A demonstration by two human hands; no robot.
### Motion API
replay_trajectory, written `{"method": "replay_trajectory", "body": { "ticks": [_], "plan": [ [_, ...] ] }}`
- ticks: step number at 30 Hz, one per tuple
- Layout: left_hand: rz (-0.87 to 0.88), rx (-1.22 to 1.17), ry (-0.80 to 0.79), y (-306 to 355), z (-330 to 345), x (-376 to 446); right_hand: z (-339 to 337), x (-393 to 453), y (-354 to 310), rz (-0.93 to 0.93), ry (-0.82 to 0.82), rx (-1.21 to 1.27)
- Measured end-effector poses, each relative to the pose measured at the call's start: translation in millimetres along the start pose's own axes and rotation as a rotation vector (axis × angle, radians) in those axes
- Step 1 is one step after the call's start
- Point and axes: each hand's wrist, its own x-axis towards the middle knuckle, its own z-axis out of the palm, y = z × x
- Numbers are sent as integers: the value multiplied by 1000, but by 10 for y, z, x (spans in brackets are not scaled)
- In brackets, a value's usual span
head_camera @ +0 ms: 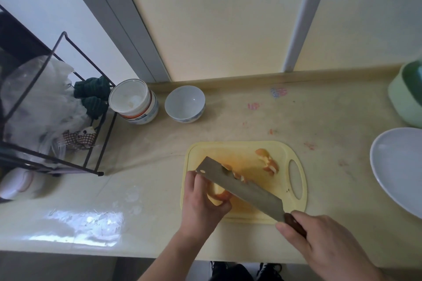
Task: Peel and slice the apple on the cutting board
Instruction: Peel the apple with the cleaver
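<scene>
My right hand [319,237] gripped the cleaver [239,186]; my left hand [203,201] held the part-peeled apple [218,191] over the cutting board [239,150]. Peelings [268,162] lay at two o'clock; I judged slicing not yet begun.

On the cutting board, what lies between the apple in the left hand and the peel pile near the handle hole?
In the head view, the cleaver blade crosses between the apple and the peel pile, with small peel scraps at its edge.

cream counter [296,116] | frosted window panes [217,18] — daylight | wire rack [57,102]
</scene>
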Motion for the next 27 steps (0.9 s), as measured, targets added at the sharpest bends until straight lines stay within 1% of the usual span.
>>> {"method": "replay_trajectory", "body": {
  "ticks": [4, 6, 9, 12, 14, 16, 18, 20, 23, 27],
  "plan": [
    [74, -2, -77, 71, 19, -65, 18, 149, 114, 83, 15, 133],
    [-16, -26, -102, 106, 47, -73, 18, 213, 161, 102, 9, 206],
    [-149, -51, -89, 147, 76, -85, -21, 229, 125, 121, -52, 334],
    [-256, -112, -78, 151, 58, -107, -30, 228, 111, 155, -86, 364],
    [-362, -183, -57, 137, 15, -131, -11, 209, 92, 180, -178, 475],
    [-468, -261, -21, 119, -46, -157, 31, 194, 64, 242, -326, 652],
    [-522, -316, 7, 97, -113, -166, 69, 208, 60, 309, -454, 769],
    [-552, -327, 14, 48, -162, -164, 104, 224, 93, 356, -547, 801],
    [-587, -353, 11, 2, -189, -152, 140, 242, 192, 391, -604, 772],
    [-594, -371, -18, 21, -143, -156, 77, 302, 382, 440, -569, 852]
  ]
}}
